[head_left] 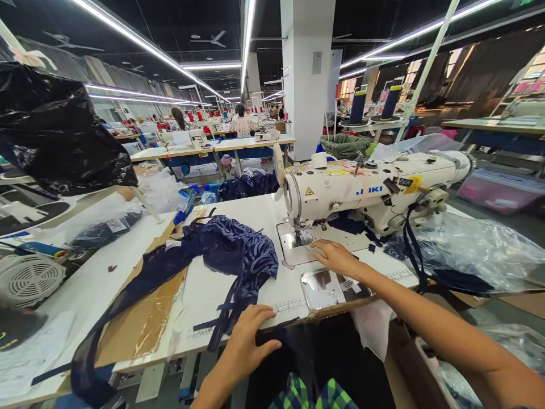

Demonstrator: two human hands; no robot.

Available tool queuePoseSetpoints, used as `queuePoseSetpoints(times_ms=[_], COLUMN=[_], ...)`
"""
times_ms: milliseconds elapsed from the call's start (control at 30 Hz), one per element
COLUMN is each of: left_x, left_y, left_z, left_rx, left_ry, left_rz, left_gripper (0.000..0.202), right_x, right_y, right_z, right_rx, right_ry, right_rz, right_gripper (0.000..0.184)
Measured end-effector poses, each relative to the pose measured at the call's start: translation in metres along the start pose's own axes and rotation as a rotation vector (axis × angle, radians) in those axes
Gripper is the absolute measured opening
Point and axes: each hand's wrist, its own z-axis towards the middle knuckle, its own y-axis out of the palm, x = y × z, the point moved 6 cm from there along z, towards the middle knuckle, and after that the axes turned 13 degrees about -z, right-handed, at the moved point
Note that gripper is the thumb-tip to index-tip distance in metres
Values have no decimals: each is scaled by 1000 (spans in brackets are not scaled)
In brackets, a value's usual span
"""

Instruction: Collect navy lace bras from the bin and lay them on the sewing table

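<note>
A white JUKI sewing machine (353,190) stands on the table in front of me. My right hand (336,258) is over the machine bed, just right of the metal needle plate (293,237). Its fingers point left towards the needle area, apart, with nothing visible in them. At the table's front edge is my left hand (251,343), open, thumb and fingers spread. Beside it lies a navy bra-like garment (259,253) with patterned cups and dark straps. Its long sheer band (140,281) trails left and hangs over the edge. Neither hand visibly grips it.
Brown cardboard (145,312) lies under the garment's band. A black plastic bag (59,130) hangs at the upper left. Clear plastic bags (481,244) and a dark strap (411,244) are right of the machine. Navy thread cones (357,108) stand behind. People work at machines farther back.
</note>
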Motion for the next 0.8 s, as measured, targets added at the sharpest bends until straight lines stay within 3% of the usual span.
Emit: queuePoseSetpoints(times_ms=[100, 200, 300, 400, 467, 567, 700, 800], left_x=[3, 12, 26, 22, 10, -2, 0, -1], left_y=[5, 5, -4, -13, -18, -22, -13, -1], left_z=[-1, 1, 3, 8, 10, 15, 31, 42], left_rx=[-8, 90, 210, 243, 282, 358, 389, 385], left_ry=[141, 200, 200, 10, -180, -391, -549, -627], left_rz=[170, 239, 62, -231, -372, -542, -740, -867], left_gripper=[10, 14, 18, 20, 26, 35, 44, 49], right_x=[-8, -32, -59, -65, -48, -3, 60, 89], right_y=[13, 28, 35, 26, 15, 2, 0, 2], right_z=[15, 31, 39, 36, 30, 18, -2, -16], right_rx=[-49, -87, -103, -101, -72, -17, -1, -5], right_ry=[-49, -119, -280, -366, -311, -132, 67, 141], right_rz=[-116, -187, -199, -188, -207, -289, -378, -407], right_gripper=[27, 27, 26, 30, 32, 26, 24, 24])
